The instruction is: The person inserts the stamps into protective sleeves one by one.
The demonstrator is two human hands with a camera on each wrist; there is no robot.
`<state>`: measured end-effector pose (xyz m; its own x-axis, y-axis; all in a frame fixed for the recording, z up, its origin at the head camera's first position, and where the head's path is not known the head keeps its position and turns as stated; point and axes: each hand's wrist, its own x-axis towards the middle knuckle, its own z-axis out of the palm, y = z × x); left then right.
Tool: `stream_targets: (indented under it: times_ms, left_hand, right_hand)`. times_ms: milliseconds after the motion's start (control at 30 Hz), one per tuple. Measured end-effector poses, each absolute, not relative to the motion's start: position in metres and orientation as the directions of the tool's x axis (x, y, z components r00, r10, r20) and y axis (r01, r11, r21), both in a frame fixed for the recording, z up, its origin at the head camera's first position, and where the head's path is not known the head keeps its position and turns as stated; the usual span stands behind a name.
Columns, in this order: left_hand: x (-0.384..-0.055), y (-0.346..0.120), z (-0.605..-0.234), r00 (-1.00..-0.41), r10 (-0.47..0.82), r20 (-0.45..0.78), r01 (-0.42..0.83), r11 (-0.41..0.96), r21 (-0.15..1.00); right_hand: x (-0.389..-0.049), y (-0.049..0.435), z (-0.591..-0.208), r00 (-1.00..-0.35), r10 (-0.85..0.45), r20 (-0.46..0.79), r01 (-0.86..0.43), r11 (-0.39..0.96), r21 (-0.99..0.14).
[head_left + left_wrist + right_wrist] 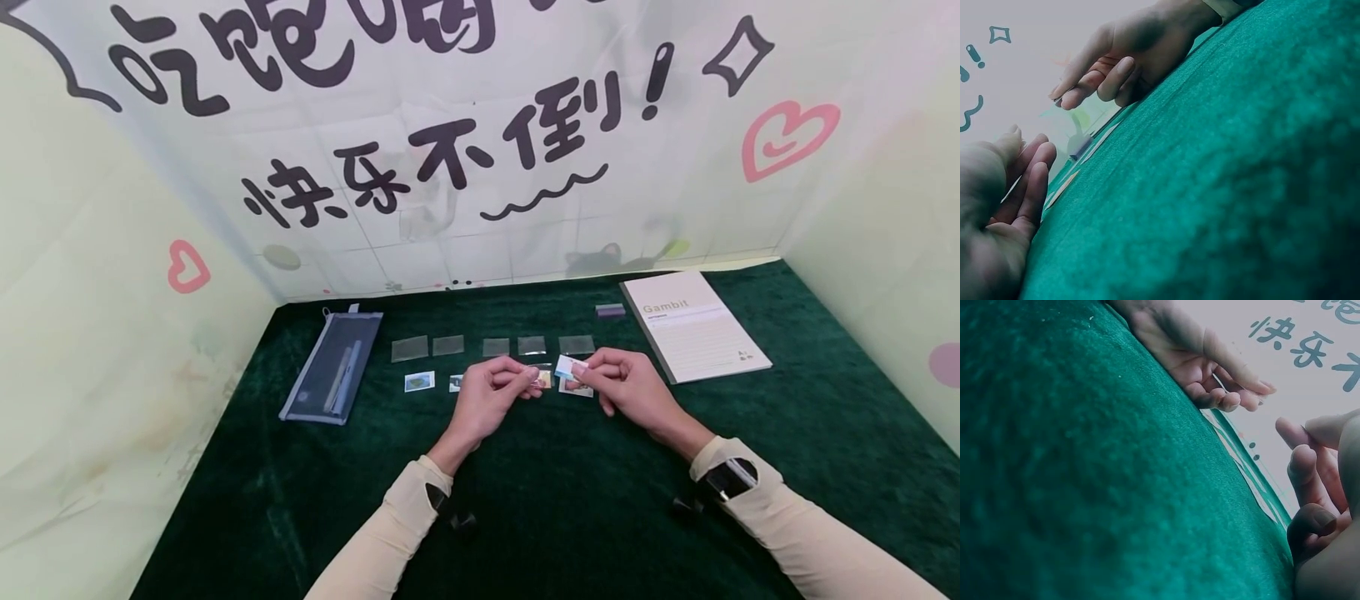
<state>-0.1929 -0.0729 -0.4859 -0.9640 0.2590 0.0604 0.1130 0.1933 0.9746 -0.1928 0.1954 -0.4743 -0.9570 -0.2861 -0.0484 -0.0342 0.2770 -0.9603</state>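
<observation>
My right hand (633, 387) pinches a small blue-and-white picture card, stamp-like (566, 367), between thumb and fingers. To its left, my left hand (489, 398) pinches a thin small piece at its fingertips; it looks like a clear plastic sleeve, seen nearly edge-on. The hands are a short gap apart above the cloth. Under and beside them lies a row of small picture cards, among them a blue-green card (419, 382) and one partly covered by the right hand (1322, 469). Behind these lie several clear sleeves, such as the leftmost sleeve (409, 348).
A dark green cloth (525, 517) covers the table. On the left lies a translucent zip pouch (330, 367) with pens inside. A Gambit notepad (696, 325) lies at right, near a small purple block (610, 311). Printed fabric walls (450, 242) enclose the back and sides.
</observation>
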Motion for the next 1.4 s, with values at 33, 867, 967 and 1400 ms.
stream_targets:
  times_ms: [33,867,967,1400]
  left_hand:
    - [-0.1928,-0.0728,-0.4858,-0.964,0.260,0.061,0.114,0.192,0.975]
    - [-0.1945,-0.0737,-0.4866,-0.962,0.255,0.101,0.147,0.169,0.975]
    - [-0.1947,-0.0736,-0.4869,-0.962,0.253,0.103,0.150,0.173,0.973]
    - [-0.1938,-0.0732,-0.4856,-0.957,0.270,0.101,0.157,0.194,0.968]
  right_hand:
    - [-0.1929,0.1955,-0.4746,-0.957,-0.287,-0.045,-0.038,0.276,-0.960]
    - [-0.1933,0.1959,-0.4763,-0.951,-0.306,-0.045,-0.038,0.261,-0.965]
    - [-0.1936,0.1957,-0.4765,-0.951,-0.305,-0.052,-0.033,0.265,-0.964]
    - [-0.1935,0.1949,-0.4777,-0.934,-0.354,-0.046,-0.051,0.260,-0.964]
